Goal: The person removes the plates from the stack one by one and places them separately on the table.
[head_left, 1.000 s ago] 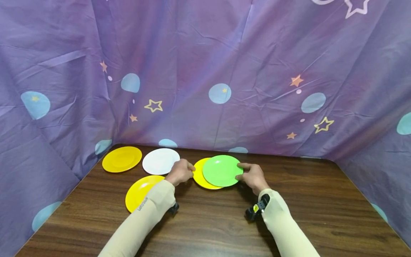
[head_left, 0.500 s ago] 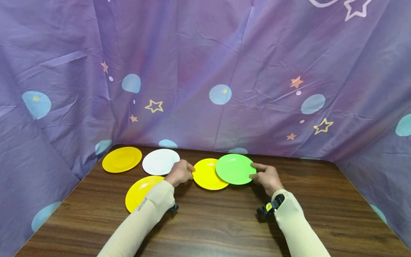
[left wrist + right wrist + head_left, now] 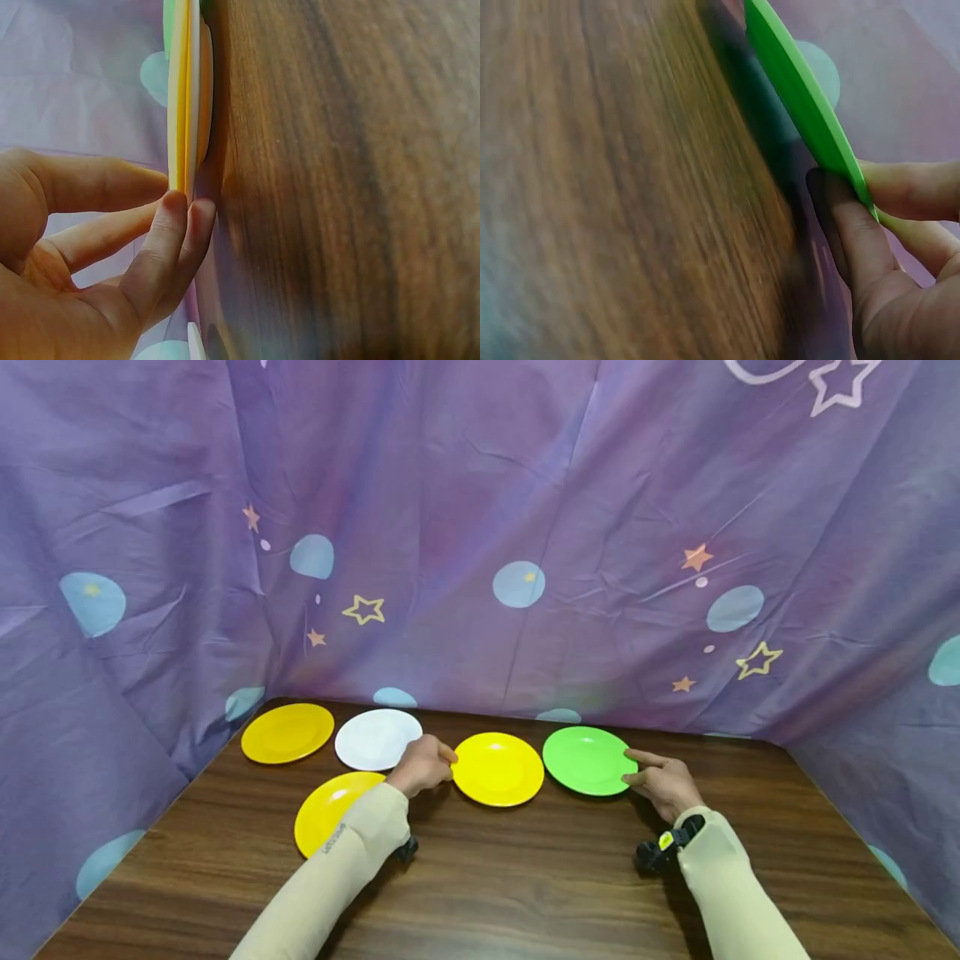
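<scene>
My right hand [image 3: 666, 785] pinches the right rim of a green plate [image 3: 588, 761], with its fingers above and below the edge. In the right wrist view the green plate [image 3: 806, 97] is tilted and held off the tabletop. My left hand [image 3: 422, 766] grips the left edge of a yellow plate [image 3: 498, 770]. The left wrist view shows this yellow plate [image 3: 178, 112] edge-on, on top of a stack with a whitish rim [image 3: 194, 112] and an orange-toned part beneath. In the head view only the yellow top shows.
A darker yellow plate [image 3: 287, 733] and a white plate [image 3: 375, 739] lie at the back left. Another yellow plate [image 3: 330, 814] lies nearer, partly hidden by the left sleeve. A purple patterned curtain [image 3: 450, 527] hangs behind the wooden table [image 3: 510, 877].
My right hand has moved the green plate to the right, off the yellow plate it overlapped, so the yellow plate is now fully uncovered. My left hand has stayed in place.
</scene>
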Tool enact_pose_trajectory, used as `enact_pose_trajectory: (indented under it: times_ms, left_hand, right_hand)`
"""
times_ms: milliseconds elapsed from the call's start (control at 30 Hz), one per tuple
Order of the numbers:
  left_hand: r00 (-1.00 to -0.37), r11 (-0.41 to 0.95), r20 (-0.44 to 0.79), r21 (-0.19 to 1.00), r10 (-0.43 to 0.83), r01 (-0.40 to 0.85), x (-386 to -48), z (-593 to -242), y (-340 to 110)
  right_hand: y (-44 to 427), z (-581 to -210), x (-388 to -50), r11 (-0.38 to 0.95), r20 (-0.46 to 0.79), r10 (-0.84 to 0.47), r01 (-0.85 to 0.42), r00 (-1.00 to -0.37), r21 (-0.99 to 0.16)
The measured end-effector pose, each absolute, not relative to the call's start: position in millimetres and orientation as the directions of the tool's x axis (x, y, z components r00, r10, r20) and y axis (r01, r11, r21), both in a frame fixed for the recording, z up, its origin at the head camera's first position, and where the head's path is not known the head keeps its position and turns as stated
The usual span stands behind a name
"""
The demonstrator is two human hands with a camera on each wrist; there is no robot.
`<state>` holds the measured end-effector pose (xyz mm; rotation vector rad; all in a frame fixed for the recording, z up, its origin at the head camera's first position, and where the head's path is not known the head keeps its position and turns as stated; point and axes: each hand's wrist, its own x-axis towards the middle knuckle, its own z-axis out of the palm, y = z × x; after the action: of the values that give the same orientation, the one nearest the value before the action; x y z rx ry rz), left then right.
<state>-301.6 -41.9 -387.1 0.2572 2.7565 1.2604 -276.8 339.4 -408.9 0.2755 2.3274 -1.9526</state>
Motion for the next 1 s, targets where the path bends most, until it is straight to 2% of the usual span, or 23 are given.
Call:
enact_pose_trajectory:
  times_ms: [233, 333, 433, 500, 733, 1000]
  left_hand:
    - [-0.977, 0.635, -0.026, 0.764, 0.21, 0.117, -301.6, -386.5, -42.7]
    - [-0.977, 0.632, -0.034, 0.767, 0.211, 0.11, -301.5, -386.3, -42.9]
    - [-0.977, 0.636, -0.039, 0.764, 0.21, 0.107, -301.4, -385.6, -43.5]
    - [-0.977, 0.638, -0.035, 0.762, 0.211, 0.111, -301.6, -385.2, -43.9]
    - [-0.977, 0.641, -0.017, 0.757, 0.214, 0.127, -302.7, -384.1, -43.8]
    - [-0.979, 0.653, -0.03, 0.749, 0.204, 0.113, -301.0, -383.7, -43.5]
  right_hand:
    - [344.5, -409.5, -276.8, 0.187, -0.172, 0.15, 0.199, -0.974, -0.962]
    - [346.2, -410.7, -278.8, 0.387, -0.115, 0.212, 0.192, -0.97, -0.902]
    - [347.5, -410.4, -281.3, 0.602, -0.033, 0.265, 0.192, -0.964, -0.775]
    - [347.3, -409.1, -282.4, 0.673, 0.002, 0.285, 0.199, -0.958, -0.713]
    - [345.3, -403.9, -282.1, 0.69, 0.004, 0.325, 0.235, -0.946, -0.684]
    - [348.4, -404.3, -281.5, 0.691, 0.008, 0.31, 0.22, -0.951, -0.688]
